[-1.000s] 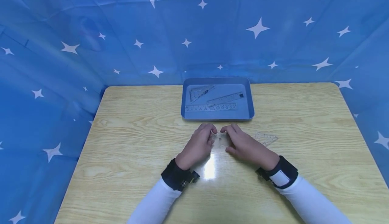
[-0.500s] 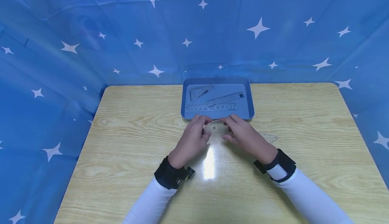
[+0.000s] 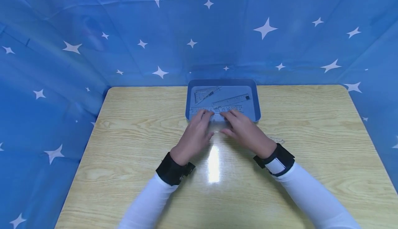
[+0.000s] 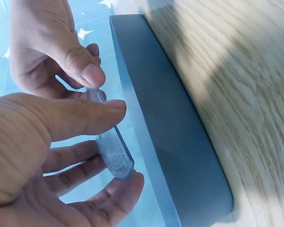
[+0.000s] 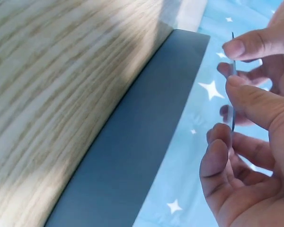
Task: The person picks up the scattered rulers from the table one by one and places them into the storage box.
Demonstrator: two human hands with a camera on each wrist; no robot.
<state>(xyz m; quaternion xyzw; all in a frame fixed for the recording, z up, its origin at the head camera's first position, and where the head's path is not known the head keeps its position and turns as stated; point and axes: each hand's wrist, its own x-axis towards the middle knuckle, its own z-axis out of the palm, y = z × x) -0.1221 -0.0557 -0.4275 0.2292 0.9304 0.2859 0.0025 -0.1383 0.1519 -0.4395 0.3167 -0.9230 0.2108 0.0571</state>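
Observation:
Both hands hold a clear plastic protractor (image 4: 116, 156) above the front wall of the blue tray (image 3: 223, 82). My left hand (image 3: 193, 134) pinches its left end, thumb on one face and fingers on the other. At the right end, my right hand (image 3: 248, 135) pinches it the same way. The right wrist view shows the protractor nearly edge-on. Inside the tray lie a clear set square (image 3: 205, 94), a short ruler (image 3: 231, 100) and a longer stencil ruler (image 3: 237, 108), partly hidden by the fingers.
Another clear set square (image 3: 277, 140) lies on the wooden table (image 3: 130, 146), partly covered by the right hand and wrist. A blue star-patterned cloth (image 3: 174, 25) hangs behind the table and at its sides.
The two hands have lifted the protractor off the table and carried it forward to the tray's front edge. The rulers and set squares have stayed in place.

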